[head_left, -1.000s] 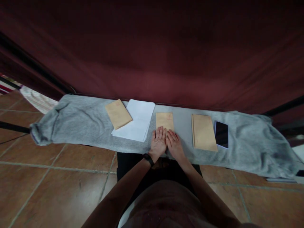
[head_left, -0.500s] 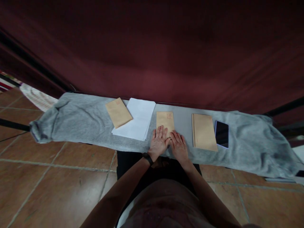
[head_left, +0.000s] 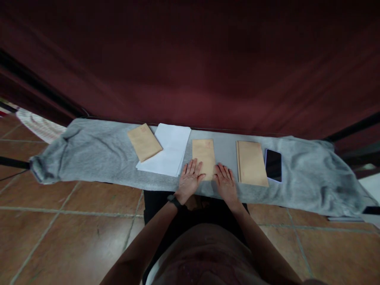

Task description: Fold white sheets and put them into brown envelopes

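A tan paper envelope (head_left: 203, 152) with faint red print in its upper right corner lies flat in front of me. My left hand (head_left: 189, 179) rests palm down at its lower left edge, fingers outstretched, thumb on the paper. On the other side, my right hand (head_left: 226, 183) lies flat with its fingers spread, touching the lower right edge. Neither hand grips anything. Left of the envelope is a stack of white paper sheets (head_left: 169, 158), partly covered by more tan envelopes (head_left: 145, 141). To the right lies another stack of tan envelopes (head_left: 253, 163).
A phone (head_left: 273, 165) with a dark screen and pale purple edge lies beside the right-hand envelopes. Everything sits on a narrow surface covered with grey cloth (head_left: 97, 154). Behind it hangs a dark red curtain (head_left: 190, 79). Brown floor tiles (head_left: 74, 237) show below.
My hands have moved apart, from close together over the envelope's lower part to its two side edges. More of the envelope shows now. The whole view has shifted slightly.
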Action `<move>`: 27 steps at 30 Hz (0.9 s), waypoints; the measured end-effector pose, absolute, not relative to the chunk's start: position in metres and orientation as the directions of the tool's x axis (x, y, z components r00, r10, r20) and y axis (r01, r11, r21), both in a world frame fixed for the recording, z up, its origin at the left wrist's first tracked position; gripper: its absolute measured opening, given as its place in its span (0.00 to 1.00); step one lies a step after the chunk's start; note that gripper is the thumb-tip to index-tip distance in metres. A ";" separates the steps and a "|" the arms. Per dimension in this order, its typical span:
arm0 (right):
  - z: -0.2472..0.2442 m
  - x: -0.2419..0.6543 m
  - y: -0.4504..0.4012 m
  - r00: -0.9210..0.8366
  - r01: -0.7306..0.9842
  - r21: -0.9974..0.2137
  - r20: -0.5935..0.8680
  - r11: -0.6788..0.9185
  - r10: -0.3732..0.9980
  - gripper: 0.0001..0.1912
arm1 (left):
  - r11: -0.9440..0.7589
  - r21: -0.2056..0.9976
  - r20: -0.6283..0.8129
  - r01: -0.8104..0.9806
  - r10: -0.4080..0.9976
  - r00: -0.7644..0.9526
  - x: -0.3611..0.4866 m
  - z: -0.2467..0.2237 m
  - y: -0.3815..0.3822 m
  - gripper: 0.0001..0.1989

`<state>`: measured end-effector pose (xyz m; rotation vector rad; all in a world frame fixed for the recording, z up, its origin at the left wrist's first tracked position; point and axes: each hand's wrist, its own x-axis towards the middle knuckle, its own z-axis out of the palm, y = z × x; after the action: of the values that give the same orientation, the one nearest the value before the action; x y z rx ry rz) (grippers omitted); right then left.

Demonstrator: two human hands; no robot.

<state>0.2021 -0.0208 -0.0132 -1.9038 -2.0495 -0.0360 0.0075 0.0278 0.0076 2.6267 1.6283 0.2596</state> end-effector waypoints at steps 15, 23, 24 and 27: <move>-0.012 0.201 -0.023 -0.011 0.962 -0.259 0.287 0.089 0.958 0.24 | -0.467 0.152 0.178 0.871 0.880 0.440 0.012 0.006 0.009 0.28; -0.010 0.200 -0.024 -0.008 0.955 -0.282 0.277 0.089 0.961 0.27 | -0.578 0.182 0.118 0.795 0.816 0.566 0.064 0.009 0.016 0.27; -0.010 0.200 -0.023 -0.006 0.955 -0.285 0.276 0.088 0.961 0.27 | -0.579 0.176 0.112 0.796 0.815 0.568 0.066 0.008 0.020 0.27; -0.010 0.200 -0.022 -0.001 0.953 -0.291 0.278 0.085 0.961 0.26 | -0.577 0.164 0.107 0.800 0.817 0.567 0.067 0.004 0.032 0.27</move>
<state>0.2003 -0.0223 -0.0101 -1.8846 -1.9713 0.0263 0.0671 0.0317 0.0044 2.6934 1.3945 0.2616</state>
